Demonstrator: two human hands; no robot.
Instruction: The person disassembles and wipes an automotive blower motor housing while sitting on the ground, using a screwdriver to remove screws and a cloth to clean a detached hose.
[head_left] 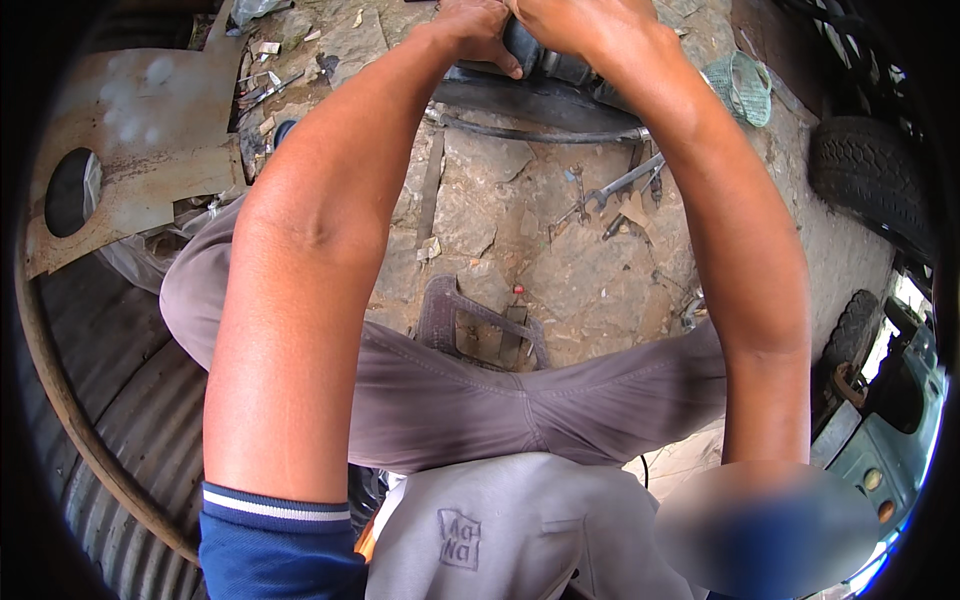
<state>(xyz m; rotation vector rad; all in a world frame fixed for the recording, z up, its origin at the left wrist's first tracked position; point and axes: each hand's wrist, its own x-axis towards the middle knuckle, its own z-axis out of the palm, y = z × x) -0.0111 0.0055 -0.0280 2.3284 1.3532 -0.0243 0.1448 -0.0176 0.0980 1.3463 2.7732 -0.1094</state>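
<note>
Left hand (474,28) and right hand (585,26), close together at a dark rounded part (522,44).

It lies between and just below them, at the top edge; both hands are partly cut off, so I cannot tell whether they pinch or press. Black hose (540,133) and wrench (627,180) lie nearer the person.

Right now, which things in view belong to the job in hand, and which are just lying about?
Likely the job:
dark part, with the left hand and right hand at it; exact grip cut off by the picture's top
wrench, perhaps: near but unheld

Seemingly just lying about:
green mesh
rusty metal sheet
large tyre
</note>
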